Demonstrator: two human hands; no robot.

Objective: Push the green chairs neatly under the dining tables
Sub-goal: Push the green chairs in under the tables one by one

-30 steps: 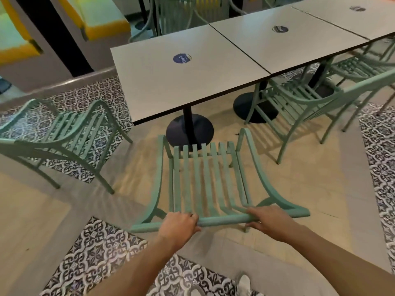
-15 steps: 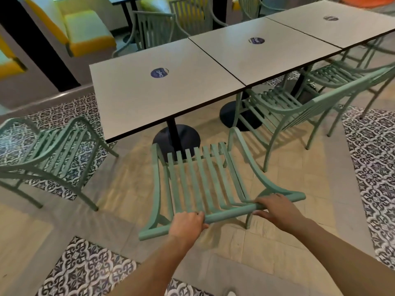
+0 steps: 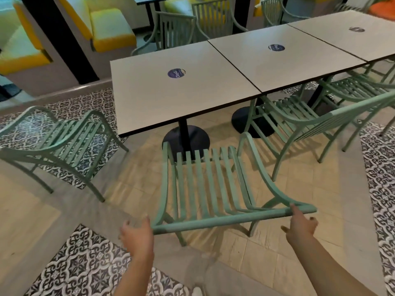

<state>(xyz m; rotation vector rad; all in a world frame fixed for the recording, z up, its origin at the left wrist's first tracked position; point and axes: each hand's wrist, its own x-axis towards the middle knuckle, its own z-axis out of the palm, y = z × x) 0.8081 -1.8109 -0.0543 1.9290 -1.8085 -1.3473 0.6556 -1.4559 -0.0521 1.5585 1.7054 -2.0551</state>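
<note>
Green chair [image 3: 205, 184] facing the near tabletop [image 3: 162, 97], front slats close to the pedestal base, seat mostly outside the edge. Left hand [image 3: 136, 233] and right hand [image 3: 300, 226] released, fingers spread, at either end of the backrest rail (thumbs just touching it).

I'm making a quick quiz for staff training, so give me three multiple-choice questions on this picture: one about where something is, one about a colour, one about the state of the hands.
1. Where does the nearest green chair stand?
A. In front of the leftmost table
B. On top of a table
C. Beside the yellow bench

2. What colour is the round sticker on that table?
A. Red
B. Dark blue
C. Orange

3. How are the left hand and right hand?
A. Both clenched round the backrest rail
B. Fingers spread, gripping nothing
C. Holding a cloth

Answers: 1 A, its seat faces the pedestal; 2 B, dark blue disc; 3 B, both hands open at the rail ends.
</note>
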